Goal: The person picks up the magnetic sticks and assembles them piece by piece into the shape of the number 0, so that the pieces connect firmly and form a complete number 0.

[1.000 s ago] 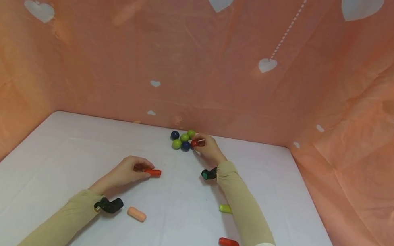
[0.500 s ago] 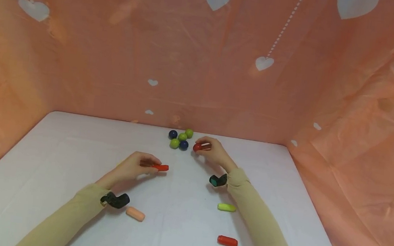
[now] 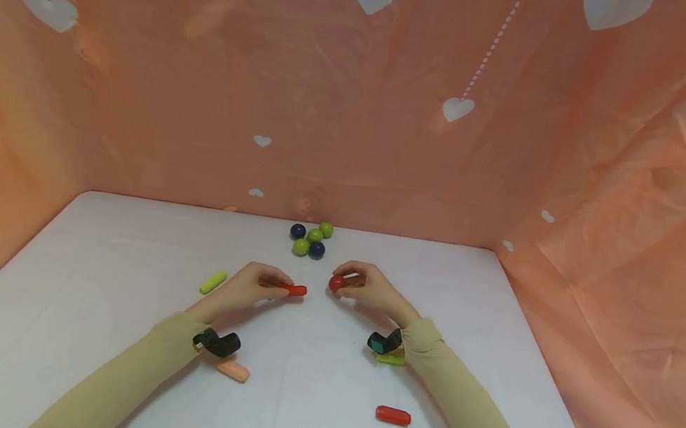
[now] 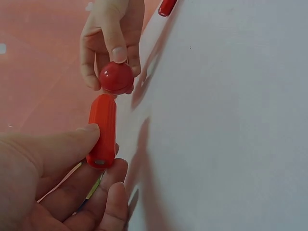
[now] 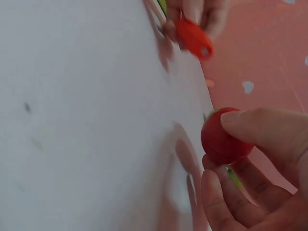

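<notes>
My left hand [image 3: 252, 287] pinches an orange-red rod-shaped piece [image 3: 297, 291] between thumb and fingers, raised over the white table. A small slot shows at one end of the rod [image 4: 102, 120] in the left wrist view. Opposite it, my right hand [image 3: 375, 291] holds a glossy red ball [image 3: 337, 284] by its thumb and fingertips. In the right wrist view the thumb lies on the front of the ball [image 5: 221, 142], and other fingers are under it. The rod's far end points at the ball, with a gap between them in the head view.
Green balls [image 3: 301, 247] and dark blue balls [image 3: 316, 250] cluster at the table's back edge. A yellow-green rod [image 3: 213, 282] lies left, a peach rod [image 3: 233, 369] by the left wrist, a red rod [image 3: 393, 415] front right. Another yellow-green rod [image 3: 390, 360] is partly behind the right wrist camera.
My right hand has drawn the red ball away from the cluster, toward me. My left hand has lifted the orange-red rod and carried it rightward, closer to the ball.
</notes>
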### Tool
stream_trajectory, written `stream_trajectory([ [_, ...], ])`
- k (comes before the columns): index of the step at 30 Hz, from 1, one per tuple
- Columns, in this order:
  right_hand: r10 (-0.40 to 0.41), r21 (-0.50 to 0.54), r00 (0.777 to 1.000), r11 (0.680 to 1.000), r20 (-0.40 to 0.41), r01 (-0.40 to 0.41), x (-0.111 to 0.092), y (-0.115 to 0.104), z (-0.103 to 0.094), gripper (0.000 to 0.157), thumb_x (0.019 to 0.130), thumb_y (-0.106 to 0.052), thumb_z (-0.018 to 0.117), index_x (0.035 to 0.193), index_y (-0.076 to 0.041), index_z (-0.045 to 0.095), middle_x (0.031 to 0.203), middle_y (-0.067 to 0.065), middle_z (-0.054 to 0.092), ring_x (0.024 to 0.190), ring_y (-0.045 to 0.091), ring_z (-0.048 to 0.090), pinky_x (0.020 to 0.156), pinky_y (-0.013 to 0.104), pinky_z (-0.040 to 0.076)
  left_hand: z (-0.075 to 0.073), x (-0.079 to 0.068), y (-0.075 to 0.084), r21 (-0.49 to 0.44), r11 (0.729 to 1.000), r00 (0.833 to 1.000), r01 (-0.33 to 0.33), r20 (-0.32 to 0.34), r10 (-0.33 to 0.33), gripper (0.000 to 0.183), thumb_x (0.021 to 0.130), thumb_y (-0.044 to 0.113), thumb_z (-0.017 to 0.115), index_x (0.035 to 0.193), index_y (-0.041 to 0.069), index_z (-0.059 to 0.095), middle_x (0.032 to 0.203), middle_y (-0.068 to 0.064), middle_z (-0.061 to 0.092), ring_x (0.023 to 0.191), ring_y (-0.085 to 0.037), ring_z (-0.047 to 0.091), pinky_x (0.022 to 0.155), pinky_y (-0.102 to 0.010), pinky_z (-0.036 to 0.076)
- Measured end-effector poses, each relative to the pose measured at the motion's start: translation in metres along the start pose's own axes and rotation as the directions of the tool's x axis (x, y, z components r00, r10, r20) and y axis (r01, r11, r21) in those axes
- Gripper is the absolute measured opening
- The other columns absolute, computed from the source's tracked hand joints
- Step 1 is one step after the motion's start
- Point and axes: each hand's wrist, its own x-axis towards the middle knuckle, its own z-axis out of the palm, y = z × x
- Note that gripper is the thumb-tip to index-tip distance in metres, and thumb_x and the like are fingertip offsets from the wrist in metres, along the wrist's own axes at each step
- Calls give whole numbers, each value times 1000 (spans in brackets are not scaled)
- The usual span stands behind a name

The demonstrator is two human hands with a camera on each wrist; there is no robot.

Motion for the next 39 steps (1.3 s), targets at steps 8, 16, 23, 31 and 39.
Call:
stream_trajectory([
  [8, -33, 19, 999, 999, 32, 32, 4, -1, 12, 35, 83, 0, 72, 117, 3, 61, 113, 15, 63, 99, 25, 65, 86, 31, 52, 6, 19, -2, -12, 1000, 1000, -8, -4, 8, 23, 87, 15, 72, 108, 9, 71, 102, -1, 69, 94, -17, 62, 88, -36, 49],
  [16, -55, 13, 998, 998, 41, 54, 7, 0, 18, 35, 83, 3, 72, 116, 5, 61, 111, 14, 64, 96, 22, 66, 85, 28, 52, 11, 29, 1, 2, 999, 999, -40, -15, 40, 22, 87, 8, 71, 108, 3, 70, 101, -5, 69, 95, -17, 63, 88, -36, 49],
  [23, -82, 0, 997, 997, -3, 82, 10, 0, 17, 36, 81, 4, 73, 115, 7, 61, 110, 19, 64, 96, 29, 65, 85, 32, 52, 10, 34, 4, 2, 998, 998, -60, -36, 60, 24, 87, 3, 69, 110, -2, 67, 103, -9, 68, 95, -21, 63, 88, -37, 51],
  [31, -50, -89, 998, 995, -34, 46, 12, 1, 16, 34, 82, 2, 72, 115, 4, 64, 107, 13, 66, 92, 20, 64, 84, 26, 52, 4, 32, 2, -32, 997, 997, -70, -30, 69, 32, 85, 1, 71, 115, -5, 63, 111, -15, 66, 102, -26, 63, 90, -36, 51],
  [39, -13, -93, 1000, 996, -23, 10, 8, 0, 15, 36, 84, -2, 72, 119, 1, 64, 111, 10, 65, 98, 20, 62, 87, 28, 51, -32, 14, 1, -114, 993, 998, -42, -60, 35, 37, 91, 8, 67, 125, -3, 58, 121, -19, 60, 108, -28, 59, 90, -43, 51],
])
